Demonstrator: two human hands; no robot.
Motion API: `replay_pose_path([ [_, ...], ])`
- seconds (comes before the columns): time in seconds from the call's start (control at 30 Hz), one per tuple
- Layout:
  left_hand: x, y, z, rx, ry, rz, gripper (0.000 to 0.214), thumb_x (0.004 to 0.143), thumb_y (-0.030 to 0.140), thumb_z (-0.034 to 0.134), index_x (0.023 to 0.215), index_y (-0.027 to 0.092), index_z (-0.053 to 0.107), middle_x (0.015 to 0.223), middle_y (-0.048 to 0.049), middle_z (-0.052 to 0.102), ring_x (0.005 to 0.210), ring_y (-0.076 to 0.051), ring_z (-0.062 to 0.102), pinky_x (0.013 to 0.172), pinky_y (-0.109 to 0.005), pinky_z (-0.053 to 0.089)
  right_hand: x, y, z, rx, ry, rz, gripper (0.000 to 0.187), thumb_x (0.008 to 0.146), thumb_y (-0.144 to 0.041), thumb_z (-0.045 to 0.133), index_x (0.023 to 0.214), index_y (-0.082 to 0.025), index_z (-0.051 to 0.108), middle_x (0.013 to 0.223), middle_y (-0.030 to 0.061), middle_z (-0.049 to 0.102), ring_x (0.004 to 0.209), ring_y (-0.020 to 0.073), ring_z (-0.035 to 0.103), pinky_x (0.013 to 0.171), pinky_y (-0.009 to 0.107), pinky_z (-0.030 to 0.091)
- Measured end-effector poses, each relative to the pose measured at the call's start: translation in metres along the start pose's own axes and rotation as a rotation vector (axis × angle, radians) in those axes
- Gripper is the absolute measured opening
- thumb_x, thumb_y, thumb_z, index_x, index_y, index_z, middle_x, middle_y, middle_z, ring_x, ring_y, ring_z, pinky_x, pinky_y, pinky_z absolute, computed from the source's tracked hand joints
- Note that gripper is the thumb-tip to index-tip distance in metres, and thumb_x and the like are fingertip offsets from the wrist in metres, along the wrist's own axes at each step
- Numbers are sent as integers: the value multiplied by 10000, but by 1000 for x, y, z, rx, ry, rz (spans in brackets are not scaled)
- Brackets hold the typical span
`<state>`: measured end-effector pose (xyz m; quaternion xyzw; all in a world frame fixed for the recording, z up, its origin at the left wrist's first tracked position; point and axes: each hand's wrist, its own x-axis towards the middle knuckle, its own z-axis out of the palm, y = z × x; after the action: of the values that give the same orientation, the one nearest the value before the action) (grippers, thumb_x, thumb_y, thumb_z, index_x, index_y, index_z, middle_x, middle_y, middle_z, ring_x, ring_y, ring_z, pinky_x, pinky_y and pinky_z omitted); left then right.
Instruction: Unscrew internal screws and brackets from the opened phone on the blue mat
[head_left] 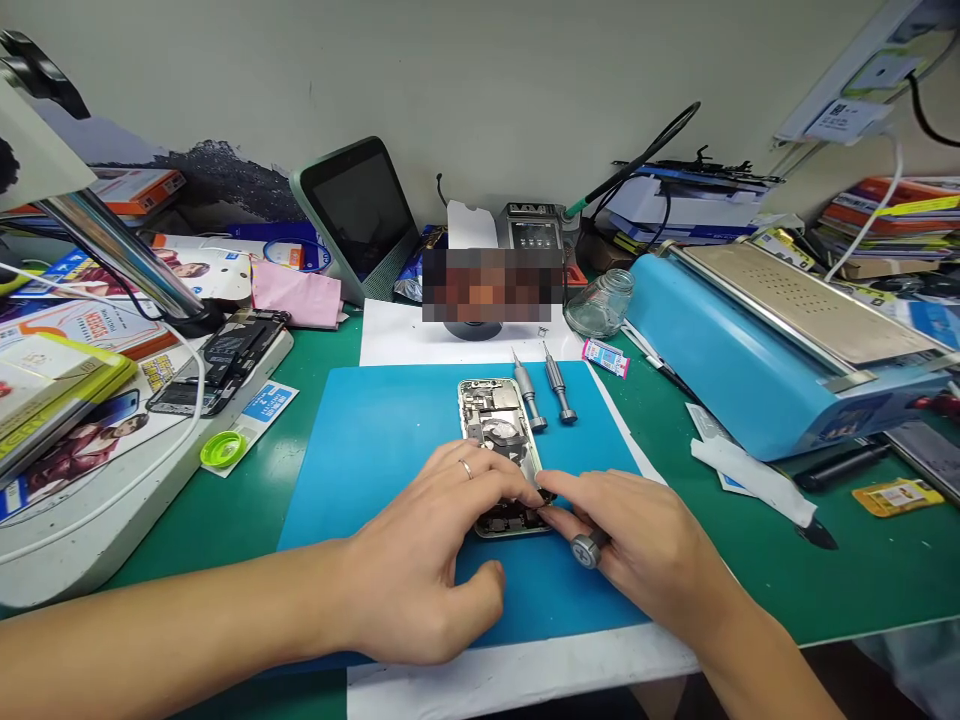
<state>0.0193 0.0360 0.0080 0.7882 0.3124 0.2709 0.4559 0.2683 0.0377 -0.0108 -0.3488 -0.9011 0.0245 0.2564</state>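
An opened phone [501, 405] with its inner parts exposed lies on a blue work mat [375, 430]. My left hand [427, 550] rests over the phone's lower half, fingers stretched across it and thumb held apart. At the phone's lower right edge, the thumb and index finger of my right hand [637, 520] come together; what is between them I cannot make out. A screwdriver [587, 550] sits in that hand, its round cap sticking out below the fingers. Beyond the phone lie a silver screwdriver [529, 395] and a darker screwdriver [559, 385].
A blue machine with a metal plate [750, 350] stands at right, a glass jar [600, 305] beside it. Behind the mat are a smart display [360, 210] and a blurred-out object. At left, another phone shell [225, 360], a green cap [223, 449] and boxes crowd the lamp [127, 250].
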Motion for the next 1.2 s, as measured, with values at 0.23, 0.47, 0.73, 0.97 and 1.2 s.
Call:
replay_pose_path([
  [0.23, 1, -4, 1, -31, 27, 0, 502, 713, 100, 520, 1195, 233, 567, 1199, -48, 624, 1156, -255, 547, 1090, -479, 431, 2, -2, -2, -12, -5, -13, 207, 1053, -116, 495, 1094, -157, 694, 645, -30, 675, 524, 115, 609, 527, 271, 434],
  [0.47, -3, -4, 9, 52, 171, 78, 324, 785, 94, 532, 1081, 225, 515, 1134, -47, 590, 1058, -226, 541, 947, -402, 477, -5, 4, -4, -206, 182, 274, 233, 1065, -293, 565, 1187, -152, 704, 746, 34, 751, 592, 158, 701, 594, 279, 512],
  [0.73, -7, -6, 13, 418, 53, 303, 171, 924, 123, 543, 1081, 178, 579, 1064, -74, 652, 941, -228, 563, 878, -428, 412, -2, 9, -1, -286, 91, 387, 351, 1073, -396, 481, 1095, -177, 755, 696, 31, 737, 482, 163, 647, 463, 285, 478],
  [0.97, -7, -4, 16, 601, 5, 366, 181, 1023, 238, 520, 1090, 136, 654, 909, -66, 637, 803, -225, 501, 707, -416, 339, -2, 10, -3, -245, 66, 414, 314, 1041, -396, 515, 1088, -216, 768, 775, 36, 798, 444, 155, 642, 431, 278, 500],
  [1.2, -9, -7, 17, 640, -20, 353, 205, 1027, 272, 525, 976, 136, 671, 822, -56, 605, 737, -219, 464, 660, -410, 303, -1, 8, -4, -199, 49, 425, 286, 1022, -365, 539, 1092, -221, 776, 860, 47, 833, 585, 185, 743, 477, 272, 555],
])
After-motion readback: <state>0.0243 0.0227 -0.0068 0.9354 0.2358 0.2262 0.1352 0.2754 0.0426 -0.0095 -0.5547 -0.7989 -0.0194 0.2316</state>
